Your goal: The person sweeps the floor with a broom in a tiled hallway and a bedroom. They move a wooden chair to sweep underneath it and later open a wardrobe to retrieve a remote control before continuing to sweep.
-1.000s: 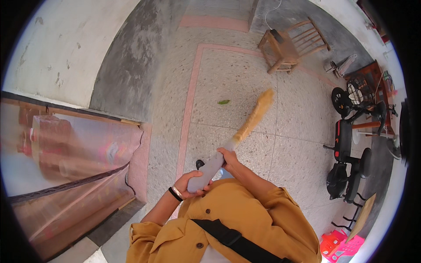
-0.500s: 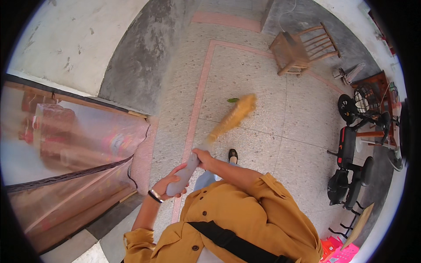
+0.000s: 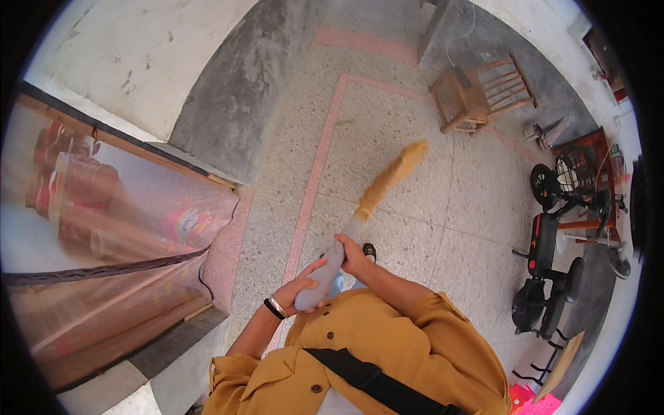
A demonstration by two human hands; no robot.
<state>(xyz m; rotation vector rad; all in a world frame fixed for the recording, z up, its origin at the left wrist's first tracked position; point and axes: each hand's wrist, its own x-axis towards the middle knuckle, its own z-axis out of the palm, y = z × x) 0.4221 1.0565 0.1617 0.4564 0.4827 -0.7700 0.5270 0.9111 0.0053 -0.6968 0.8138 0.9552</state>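
Note:
A broom with a thick grey handle and a golden-brown brush (image 3: 389, 176) slants away from my body toward the far right. My left hand (image 3: 297, 293) is wrapped around the near end of the handle. Higher up, close to where the brush begins, my right hand (image 3: 354, 254) is closed on the same handle. Beyond the brush and to its left, a small green leaf (image 3: 344, 122) lies on the speckled floor (image 3: 408, 238). Some of the fingers are hidden behind the handle.
A wooden chair (image 3: 460, 93) stands at the far right near the wall. Along the right side is a black electric scooter (image 3: 545, 242) with a basket. To my left hangs a translucent pinkish curtain (image 3: 138, 207) in a doorway. One shoe (image 3: 370, 250) shows beside my right hand.
The brush has swung to the right, and both hands have shifted right with the handle. The leaf now lies farther from me and more to the left.

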